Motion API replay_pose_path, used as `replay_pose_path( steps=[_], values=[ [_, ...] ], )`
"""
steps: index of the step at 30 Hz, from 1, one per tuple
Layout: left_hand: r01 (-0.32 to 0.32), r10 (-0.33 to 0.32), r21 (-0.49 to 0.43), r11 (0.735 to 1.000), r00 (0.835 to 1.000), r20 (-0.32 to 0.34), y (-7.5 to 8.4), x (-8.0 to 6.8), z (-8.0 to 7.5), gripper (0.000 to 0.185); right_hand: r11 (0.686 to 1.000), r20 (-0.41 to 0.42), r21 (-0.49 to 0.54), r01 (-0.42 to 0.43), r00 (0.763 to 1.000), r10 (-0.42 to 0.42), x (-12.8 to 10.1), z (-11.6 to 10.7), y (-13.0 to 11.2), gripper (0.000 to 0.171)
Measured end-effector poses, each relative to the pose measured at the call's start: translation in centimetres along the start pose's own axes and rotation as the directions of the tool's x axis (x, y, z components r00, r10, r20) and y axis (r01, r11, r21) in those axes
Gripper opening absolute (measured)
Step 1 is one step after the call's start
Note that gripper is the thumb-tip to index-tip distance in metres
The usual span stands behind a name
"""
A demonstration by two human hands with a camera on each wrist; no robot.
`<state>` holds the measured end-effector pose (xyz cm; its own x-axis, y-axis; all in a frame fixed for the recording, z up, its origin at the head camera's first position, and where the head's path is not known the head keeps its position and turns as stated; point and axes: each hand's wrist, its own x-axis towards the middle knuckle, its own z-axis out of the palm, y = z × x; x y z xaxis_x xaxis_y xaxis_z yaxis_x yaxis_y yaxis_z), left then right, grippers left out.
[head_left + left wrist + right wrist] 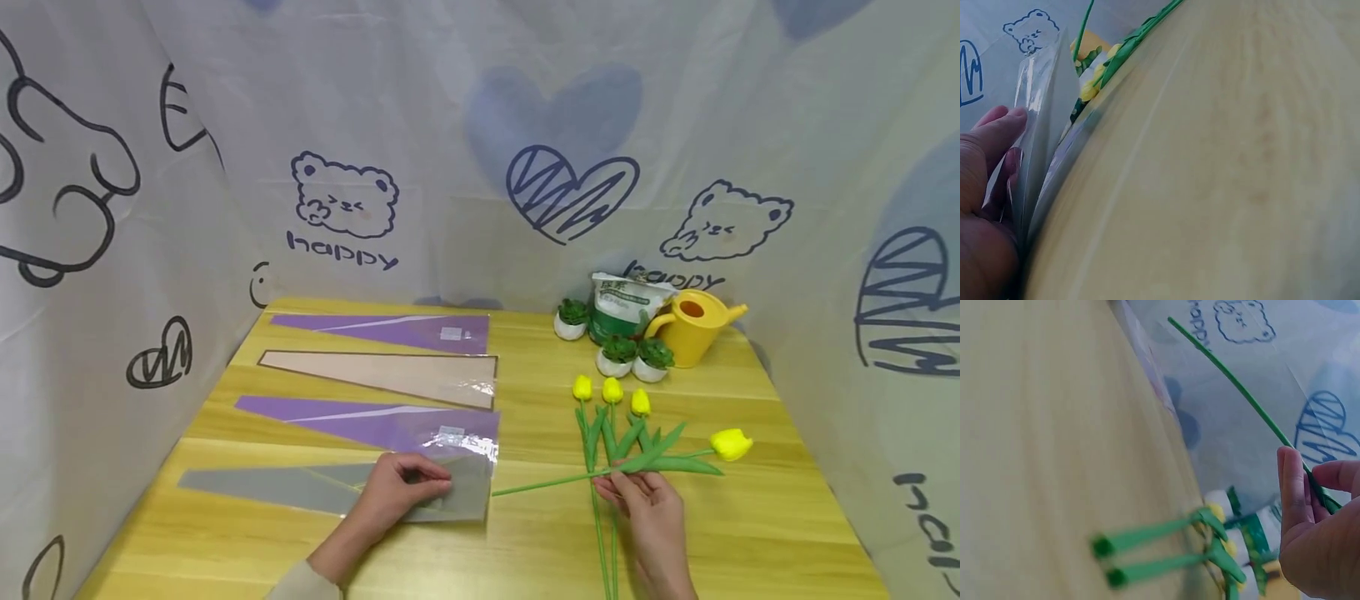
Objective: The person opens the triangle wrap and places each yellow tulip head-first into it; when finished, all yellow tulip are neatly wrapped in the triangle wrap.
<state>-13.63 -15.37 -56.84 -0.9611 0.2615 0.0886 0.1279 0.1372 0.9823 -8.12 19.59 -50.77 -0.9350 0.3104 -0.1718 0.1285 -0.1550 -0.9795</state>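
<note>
Tulip (pixel 731 444): our right grip (pixel 651 510) pinches its stem above the desk (pixel 750 533).
Head: curtain (pixel 345 243) reads "happy"; left grip (pixel 397 492) pinches the grey sleeve (pixel 300 487).
Left wrist: sleeve layers parted.
Right wrist: fingers (pixel 1294 487) round the stem.

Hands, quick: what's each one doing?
Left hand: fingers pinch the grey sleeve.
Right hand: fingers hold a yellow tulip by its stem.

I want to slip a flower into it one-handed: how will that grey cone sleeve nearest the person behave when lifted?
The grey sleeve looks like thin glossy film, so it is probably very light and floppy, sagging if lifted by one end. In the left wrist view its layers bend apart under the left hand, so it likely opens easily. On the smooth table it may slide.
</note>
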Motion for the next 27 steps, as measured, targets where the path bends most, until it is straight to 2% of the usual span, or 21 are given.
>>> replay_pose_path(
  steps=[6, 18, 27],
  values=[
    [-0.005, 0.005, -0.005, 1.000, 1.000, 0.013, 0.1, 0.2, 0.2, 0.020, 0.999, 0.001, 0.050, -0.001, 1.000, 0.001, -0.6, 1.5, 0.9, 0.029],
    [-0.034, 0.035, -0.045, 0.998, 0.999, 0.033, 0.2, 0.0, 0.7, 0.019, 0.999, -0.020, 0.036, 0.025, 1.000, -0.024, -0.9, 2.1, 0.6, 0.025],
    [-0.017, 0.019, -0.042, 0.999, 0.999, 0.036, 0.5, 0.2, 1.4, 0.021, 0.998, 0.069, 0.059, -0.037, 0.997, 0.033, -1.0, 3.8, 2.3, 0.028]
  ],
)
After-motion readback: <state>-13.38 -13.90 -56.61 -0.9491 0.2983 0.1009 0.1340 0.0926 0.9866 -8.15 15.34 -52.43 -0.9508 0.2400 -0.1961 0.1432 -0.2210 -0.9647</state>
